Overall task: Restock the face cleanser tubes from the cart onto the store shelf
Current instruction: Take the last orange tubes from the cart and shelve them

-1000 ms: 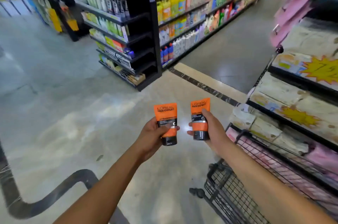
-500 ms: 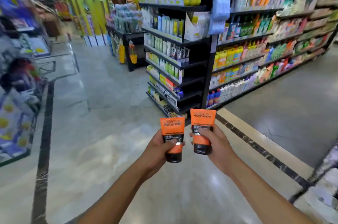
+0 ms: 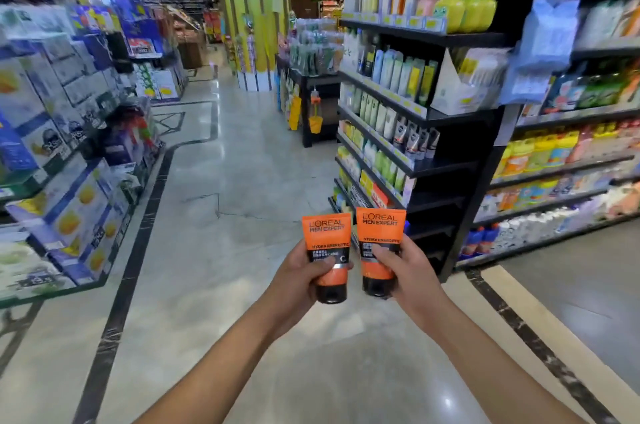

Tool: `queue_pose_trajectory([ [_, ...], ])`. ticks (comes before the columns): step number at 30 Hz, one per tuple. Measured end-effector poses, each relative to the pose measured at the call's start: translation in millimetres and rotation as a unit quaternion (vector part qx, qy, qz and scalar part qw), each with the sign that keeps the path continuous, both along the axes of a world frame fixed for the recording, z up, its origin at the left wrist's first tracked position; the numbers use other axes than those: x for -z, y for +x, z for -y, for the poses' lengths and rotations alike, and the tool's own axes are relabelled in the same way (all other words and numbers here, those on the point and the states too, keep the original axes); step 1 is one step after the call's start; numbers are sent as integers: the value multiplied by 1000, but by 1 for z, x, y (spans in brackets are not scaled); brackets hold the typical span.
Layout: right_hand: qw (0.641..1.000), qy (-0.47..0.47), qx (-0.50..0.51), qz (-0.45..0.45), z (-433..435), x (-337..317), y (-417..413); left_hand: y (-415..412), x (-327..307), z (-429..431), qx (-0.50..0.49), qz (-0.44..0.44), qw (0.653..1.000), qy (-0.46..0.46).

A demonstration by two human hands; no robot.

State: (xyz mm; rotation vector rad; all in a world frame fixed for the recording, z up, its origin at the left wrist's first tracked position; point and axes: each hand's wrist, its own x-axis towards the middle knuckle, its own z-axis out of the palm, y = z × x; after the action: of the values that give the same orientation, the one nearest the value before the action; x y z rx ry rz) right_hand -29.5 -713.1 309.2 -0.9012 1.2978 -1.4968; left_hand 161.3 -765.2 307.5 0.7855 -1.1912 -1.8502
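Two orange face cleanser tubes, printed "L'Oréal Men Expert Hydra Energetic", are held side by side at the centre of a head-worn view, upright with their flat crimped ends up and black caps down. The left tube [image 3: 325, 229] and the right tube [image 3: 380, 226] stand close together, labels facing the viewer, in the air above a glossy pale stone floor [image 3: 225, 250]. The left hand [image 3: 298, 279] grips its tube round the lower half, thumb laid across the front just above the cap. The right hand [image 3: 412, 273] holds the other tube the same way, fingers wrapped behind and thumb on the front. Both bare forearms reach forward from the bottom of the frame, elbows bent, wrists level, as though carrying the pair ahead. Beyond the tubes and to the right stands a black store shelf [image 3: 446, 165] lined with rows of standing skincare tubes; it is well apart from the hands. A long aisle shelf of coloured bottles [image 3: 554, 153] runs off to its right, and a display of stacked boxes [image 3: 69, 208] fills the left side. No cart is in view. Judging from this, the tubes have been picked up but not placed: the approach to the shelf and setting both tubes on it remain, and which level they belong on cannot be told.
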Motion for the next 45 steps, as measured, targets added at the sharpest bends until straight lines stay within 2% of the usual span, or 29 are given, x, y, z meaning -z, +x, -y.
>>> queue_pose_trajectory([
  [5, 998, -2, -50, -24, 95, 9, -7, -5, 6, 82, -35, 1, 999, 0],
  [9, 999, 6, -52, -13, 179, 16, -15, -12, 11, 161, -45, -3, 999, 5],
  [13, 999, 15, -27, -22, 261, 13, -26, -23, 9, 253, -28, -5, 1000, 5],
  [19, 998, 20, 52, 29, 366, 0, -58, -61, -4, 384, 31, -15, 999, -4],
  [33, 978, -5, 206, 18, 516, -11, -194, -219, -7, 581, 183, -1, 983, -25],
  [40, 965, -6, 244, -93, 554, -31, -242, -292, -19, 653, 239, 6, 969, -57],
  [45, 942, -11, 310, -125, 566, -38, -278, -352, -19, 689, 292, 2, 954, -65],
])
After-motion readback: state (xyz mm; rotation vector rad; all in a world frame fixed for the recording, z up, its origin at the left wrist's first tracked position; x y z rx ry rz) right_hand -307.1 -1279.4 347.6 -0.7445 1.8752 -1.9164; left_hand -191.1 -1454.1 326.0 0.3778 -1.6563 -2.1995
